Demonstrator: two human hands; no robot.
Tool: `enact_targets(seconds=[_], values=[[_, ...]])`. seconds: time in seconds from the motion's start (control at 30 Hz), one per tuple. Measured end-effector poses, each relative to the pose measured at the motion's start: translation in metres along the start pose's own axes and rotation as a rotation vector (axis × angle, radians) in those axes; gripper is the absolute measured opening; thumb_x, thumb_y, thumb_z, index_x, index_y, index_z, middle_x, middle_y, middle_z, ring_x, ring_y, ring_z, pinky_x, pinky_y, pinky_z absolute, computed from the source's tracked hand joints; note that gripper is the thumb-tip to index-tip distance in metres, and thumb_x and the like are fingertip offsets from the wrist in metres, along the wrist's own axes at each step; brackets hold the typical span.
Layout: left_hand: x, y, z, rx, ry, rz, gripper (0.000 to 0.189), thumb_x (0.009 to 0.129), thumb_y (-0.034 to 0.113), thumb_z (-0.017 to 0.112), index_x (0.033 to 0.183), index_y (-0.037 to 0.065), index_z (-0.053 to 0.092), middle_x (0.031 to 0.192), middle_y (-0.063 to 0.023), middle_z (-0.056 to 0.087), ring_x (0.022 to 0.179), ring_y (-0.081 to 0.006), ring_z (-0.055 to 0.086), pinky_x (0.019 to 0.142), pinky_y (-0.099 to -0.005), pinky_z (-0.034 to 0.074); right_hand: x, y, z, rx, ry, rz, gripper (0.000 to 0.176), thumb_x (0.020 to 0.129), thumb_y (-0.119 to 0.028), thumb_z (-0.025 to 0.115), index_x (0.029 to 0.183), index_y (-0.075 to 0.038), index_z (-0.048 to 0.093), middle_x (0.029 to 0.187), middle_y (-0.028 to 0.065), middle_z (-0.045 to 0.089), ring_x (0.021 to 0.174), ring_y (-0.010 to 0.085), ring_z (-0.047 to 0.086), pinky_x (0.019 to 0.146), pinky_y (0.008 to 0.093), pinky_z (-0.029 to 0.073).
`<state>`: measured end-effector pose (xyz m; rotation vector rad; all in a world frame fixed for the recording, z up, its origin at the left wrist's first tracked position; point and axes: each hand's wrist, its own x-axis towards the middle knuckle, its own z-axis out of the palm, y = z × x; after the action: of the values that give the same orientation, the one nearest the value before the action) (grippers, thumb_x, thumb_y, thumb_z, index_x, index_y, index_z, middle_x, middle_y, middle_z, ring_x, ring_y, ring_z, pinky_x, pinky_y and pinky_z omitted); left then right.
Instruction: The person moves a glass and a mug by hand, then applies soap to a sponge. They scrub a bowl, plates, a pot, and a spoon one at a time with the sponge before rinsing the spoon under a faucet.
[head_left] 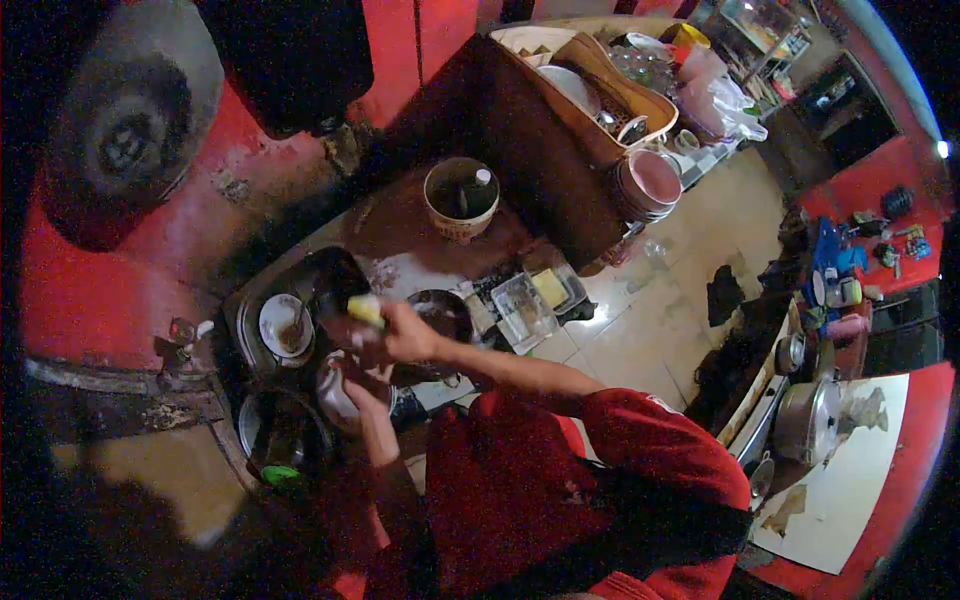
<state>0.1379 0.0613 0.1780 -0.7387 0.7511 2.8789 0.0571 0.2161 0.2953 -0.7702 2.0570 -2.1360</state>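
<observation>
My right hand is closed on a yellow sponge, which is slightly blurred. Just below it, my left hand grips a pale bowl by its side; the fingers partly cover the bowl. To the left, a white bowl with brownish contents sits in a dark basin. A dark round pan lies behind my right wrist.
A tub holding a dark bottle stands beyond my hands. Plastic containers lie to the right. Stacked bowls and a dish basket are farther back. A dark basin with something green is at lower left.
</observation>
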Motion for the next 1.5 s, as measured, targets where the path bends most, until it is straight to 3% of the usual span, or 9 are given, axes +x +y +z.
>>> enact_targets(seconds=[0.1,0.43,0.47,0.63,0.8,0.9,1.03,1.27,1.5], values=[[0.007,-0.013,0.020,-0.059,-0.144,0.143,0.050,0.090,0.042,0.047,0.130,0.013,0.045,0.131,-0.0072,0.049,0.121,-0.0256,0.044,0.104,-0.0432,0.032,0.038,0.057,-0.013,0.381,0.218,0.337,0.049,0.070,-0.012,0.077,0.113,-0.001,0.057,0.105,0.0052,0.064,0.096,0.0162,0.058,0.087,0.0314,0.046],[-0.011,-0.013,0.049,0.782,-0.122,0.557,0.038,0.083,0.005,0.061,0.120,0.002,0.050,0.119,-0.0063,0.054,0.106,-0.0180,0.052,0.093,-0.0321,0.040,-0.015,0.065,-0.005,-0.972,0.202,-0.212,0.041,0.084,-0.032,0.057,0.119,-0.011,0.055,0.112,0.0255,0.055,0.104,0.0429,0.050,0.087,0.0506,0.038],[-0.004,-0.021,0.016,0.957,-0.169,0.570,0.038,0.083,0.006,0.061,0.119,0.002,0.050,0.118,-0.0064,0.055,0.106,-0.0174,0.052,0.093,-0.0314,0.040,0.013,0.056,-0.006,-0.617,0.275,0.329,0.034,0.084,-0.034,0.057,0.102,-0.007,0.062,0.105,0.0249,0.057,0.093,0.0395,0.055,0.078,0.0466,0.044],[0.004,-0.012,-0.002,0.720,-0.141,0.374,0.036,0.084,0.016,0.062,0.117,0.005,0.051,0.111,-0.0065,0.057,0.102,-0.0170,0.054,0.089,-0.0317,0.043,0.001,0.030,0.012,-0.715,-0.373,-0.433,0.042,0.070,-0.031,0.059,0.108,-0.012,0.062,0.131,0.0164,0.047,0.124,0.0390,0.039,0.102,0.0599,0.025],[-0.028,0.009,0.045,0.386,-0.045,0.422,0.037,0.079,0.012,0.065,0.113,0.003,0.056,0.100,-0.0055,0.063,0.090,-0.0164,0.059,0.082,-0.0303,0.046,0.004,0.051,0.004,-0.584,-0.066,-0.347,0.037,0.075,-0.031,0.056,0.104,-0.009,0.059,0.117,0.0184,0.055,0.115,0.0381,0.046,0.098,0.0535,0.031],[-0.035,0.004,0.016,1.147,0.121,0.702,0.038,0.080,0.014,0.066,0.114,0.003,0.052,0.094,-0.0091,0.063,0.082,-0.0208,0.060,0.073,-0.0321,0.047,0.026,0.041,0.039,-0.589,-0.187,-0.559,0.054,0.085,-0.033,0.047,0.131,-0.003,0.041,0.141,0.0260,0.031,0.128,0.0449,0.030,0.107,0.0522,0.018],[-0.015,-0.018,-0.081,1.498,0.139,0.547,0.034,0.082,0.015,0.060,0.113,0.001,0.056,0.094,-0.0185,0.063,0.077,-0.0310,0.061,0.067,-0.0346,0.049,0.060,0.093,0.062,0.059,-0.136,0.639,0.058,0.085,-0.040,0.059,0.125,-0.002,0.043,0.129,0.0129,0.045,0.113,0.0224,0.044,0.096,0.0342,0.036],[-0.020,0.042,-0.090,2.009,-0.222,0.865,0.042,0.078,0.026,0.065,0.118,0.012,0.059,0.127,-0.0203,0.050,0.106,-0.0386,0.055,0.085,-0.0416,0.048,0.040,0.284,0.067,-0.616,-0.482,-0.066,0.031,0.080,-0.023,0.066,0.106,-0.007,0.060,0.099,0.0024,0.063,0.088,0.0125,0.057,0.076,0.0298,0.047],[0.151,0.097,-0.150,1.207,0.388,0.696,0.032,0.089,0.024,0.059,0.113,0.004,0.055,0.099,-0.0133,0.062,0.086,-0.0273,0.061,0.072,-0.0374,0.050,-0.002,0.269,0.105,-0.337,-0.208,0.355,0.020,0.075,-0.023,0.069,0.083,-0.008,0.059,0.078,0.0132,0.061,0.068,0.0302,0.060,0.060,0.0354,0.048]])
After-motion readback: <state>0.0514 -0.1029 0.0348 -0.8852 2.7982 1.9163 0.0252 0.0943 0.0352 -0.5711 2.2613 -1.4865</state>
